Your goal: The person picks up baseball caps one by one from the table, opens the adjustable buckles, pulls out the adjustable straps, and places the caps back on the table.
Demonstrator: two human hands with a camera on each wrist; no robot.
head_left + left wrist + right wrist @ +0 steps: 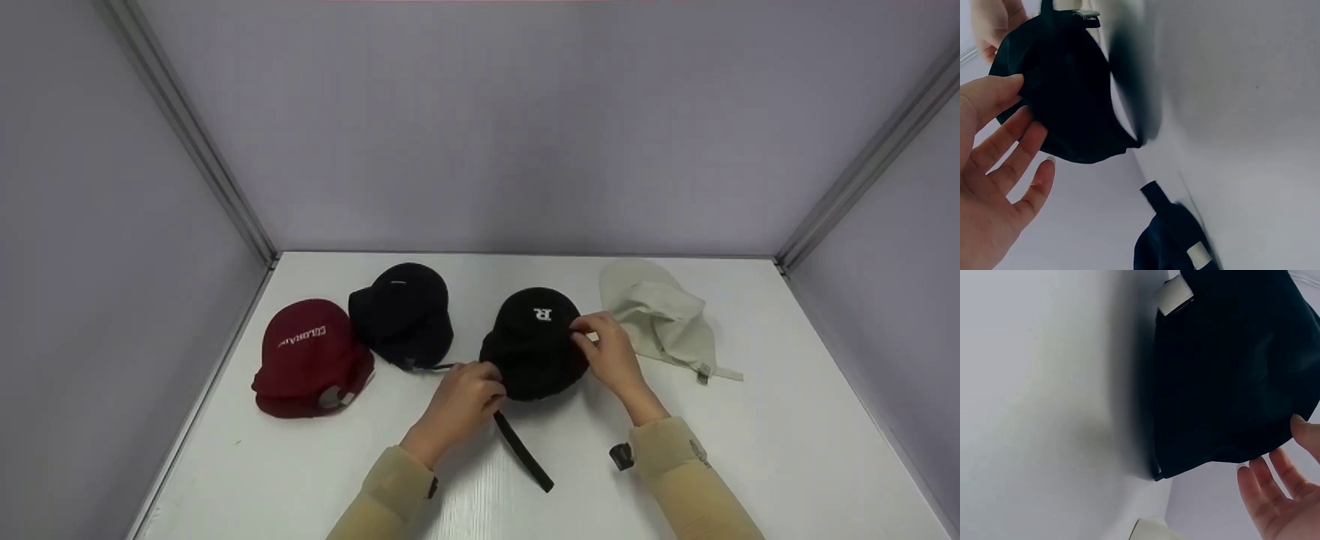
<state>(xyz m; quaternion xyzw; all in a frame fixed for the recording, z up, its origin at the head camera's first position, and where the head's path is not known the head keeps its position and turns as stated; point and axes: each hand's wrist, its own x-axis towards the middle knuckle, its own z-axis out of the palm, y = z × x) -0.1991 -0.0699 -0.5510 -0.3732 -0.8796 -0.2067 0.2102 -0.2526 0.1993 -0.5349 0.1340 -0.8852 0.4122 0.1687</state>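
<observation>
Holding the black cap (536, 352), crown up with the white R (542, 314) on show, just left of the pale cap (664, 319) at the bench (795, 457). Pinching the edge farther from the pale cap between thumb and bent fingers of the left hand (466, 394); pinching the edge nearer to the pale cap likewise with the right hand (611, 356), thumb and fingertips parted only by cloth. Gripping opposite sides, probably to stop soft fabric from sagging or twisting. Leaving a dark strap (523, 452) trailing, nearer than the pale cap, seemingly just slack; cannot tell the joining point. With the navy cap (409, 311) well left of the pale cap and the red cap (304, 360) farthest left, likely for elbow room.
</observation>
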